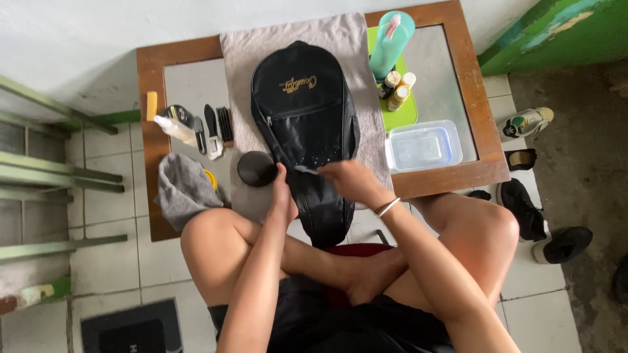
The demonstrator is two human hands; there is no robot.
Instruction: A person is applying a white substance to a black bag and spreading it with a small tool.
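Observation:
A black teardrop-shaped bag [302,111] lies on a grey towel [243,46] across a low wooden table [472,98]. Its narrow end hangs over the near edge toward my crossed legs. My left hand [283,196] presses on the bag's lower left side, next to a round black lid [256,168]. My right hand [350,180], bracelets on the wrist, grips a small thin tool [305,170] that touches the bag's front, where white specks show.
Left of the towel lie brushes [216,127], a small white squeeze bottle [175,128] and a grey cloth [183,189]. To the right stand a teal bottle [390,46], small bottles [397,88] and a clear plastic box [424,145]. Shoes [523,202] sit on the floor at right.

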